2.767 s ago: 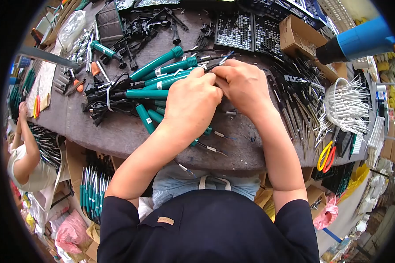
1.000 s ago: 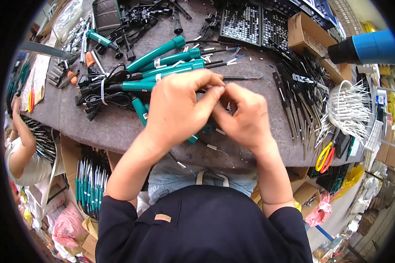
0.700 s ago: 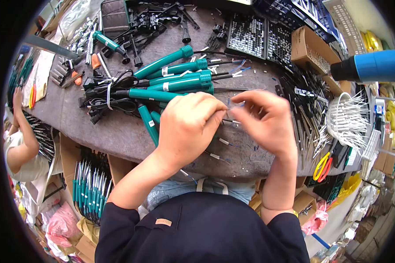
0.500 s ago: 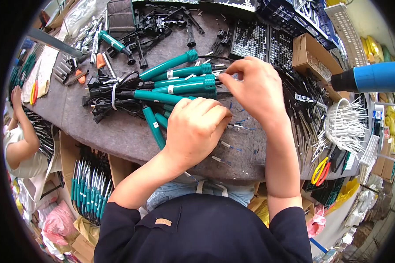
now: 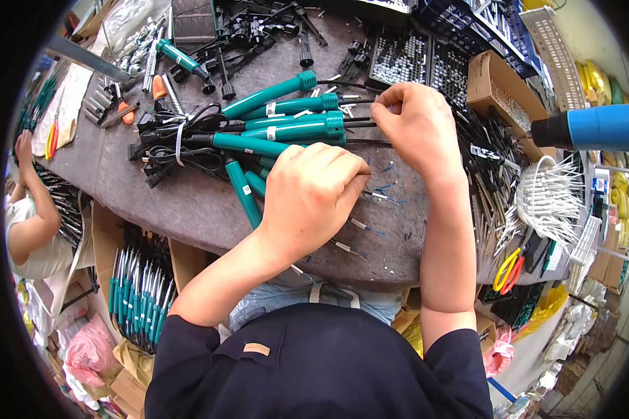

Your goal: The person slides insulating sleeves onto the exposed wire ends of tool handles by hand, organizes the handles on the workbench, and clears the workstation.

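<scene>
Several green tubular handles (image 5: 297,127) with vented collars lie in a bundle on the table, like soldering-iron handles. Black cords (image 5: 206,126) come out of their left ends, gathered by a white tie (image 5: 179,149). Dark cables reach out of the collars on the right. My right hand (image 5: 423,133) pinches the end of a black cable (image 5: 358,122) there. My left hand (image 5: 314,195) rests over the lower handles, fingers closed in a pinch; what they hold is hidden. Thin wires with white sleeves and blue ends (image 5: 381,196) stick out beneath it.
A blue heat gun (image 5: 594,128) points in from the right. A basket of white sticks (image 5: 548,199), yellow-red pliers (image 5: 510,271) and a cardboard box (image 5: 500,91) stand on the right. Black parts (image 5: 255,35) lie at the back. A co-worker's arm (image 5: 38,209) shows at left.
My right hand has moved right, away from the collars, and more dark cable shows between it and the handles. My left hand has hardly moved.
</scene>
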The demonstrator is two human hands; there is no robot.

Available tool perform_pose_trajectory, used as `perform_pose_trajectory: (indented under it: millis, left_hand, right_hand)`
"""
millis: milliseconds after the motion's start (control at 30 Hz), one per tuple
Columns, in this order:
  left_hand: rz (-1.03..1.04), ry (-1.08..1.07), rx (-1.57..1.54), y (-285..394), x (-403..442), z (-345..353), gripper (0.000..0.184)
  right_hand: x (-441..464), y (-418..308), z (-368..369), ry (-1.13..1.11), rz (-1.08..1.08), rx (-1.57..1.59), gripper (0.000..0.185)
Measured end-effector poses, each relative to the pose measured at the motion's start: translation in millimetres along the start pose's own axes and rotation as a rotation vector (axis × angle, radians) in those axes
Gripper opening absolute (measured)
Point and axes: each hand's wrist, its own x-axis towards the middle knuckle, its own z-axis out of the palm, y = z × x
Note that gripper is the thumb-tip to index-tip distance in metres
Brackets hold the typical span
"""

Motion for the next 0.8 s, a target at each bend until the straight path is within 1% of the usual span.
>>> perform_pose_trajectory:
  millis: [100,133,167,233,333,433,467,500,567,633,667,700,767,800]
  left_hand:
    - [-0.001,-0.005,0.003,1,0,1,0.009]
    - [-0.004,-0.012,0.004,1,-1,1,0.009]
    - [-0.007,-0.018,0.007,2,-1,0,0.009]
    - [-0.012,-0.021,0.012,2,-2,-1,0.009]
    - [-0.022,-0.022,0.018,2,-2,0,0.008]
    - [-0.035,-0.041,0.020,4,1,-3,0.008]
    - [-0.039,-0.042,0.017,3,2,-3,0.008]
    - [-0.044,-0.044,0.011,2,3,-3,0.008]
    - [-0.039,-0.032,0.009,0,5,-3,0.008]
    - [-0.049,-0.035,0.001,0,6,-2,0.008]
    - [-0.058,-0.041,-0.004,1,7,-2,0.008]
    - [-0.067,-0.049,-0.009,1,8,-2,0.008]
    - [-0.054,-0.060,0.006,2,9,-2,0.009]
    - [-0.039,-0.053,0.003,1,9,0,0.010]
  right_hand:
    - [8,-10,6,-0.105,0.038,-0.050,0.024]
    - [13,-17,7,-0.169,0.074,-0.119,0.024]
    - [12,-20,14,-0.137,0.027,-0.184,0.021]
    - [17,-30,19,-0.151,0.027,-0.265,0.018]
    - [20,-31,30,-0.100,-0.044,-0.368,0.017]
    - [17,-25,15,-0.080,-0.074,-0.297,0.017]
    - [13,-25,4,-0.148,0.060,-0.224,0.018]
    - [8,-28,-11,-0.138,0.076,-0.146,0.016]
    - [-18,-8,-20,0.099,-0.055,0.343,0.012]
    - [-46,-3,-26,0.019,0.178,0.747,0.005]
    - [-58,-4,-27,-0.020,0.295,0.971,0.010]
    - [-70,-5,-22,0.022,0.327,1.101,0.016]
    - [-89,-1,-10,0.054,0.357,1.262,0.023]
    - [-94,-1,-4,0.069,0.416,1.221,0.023]
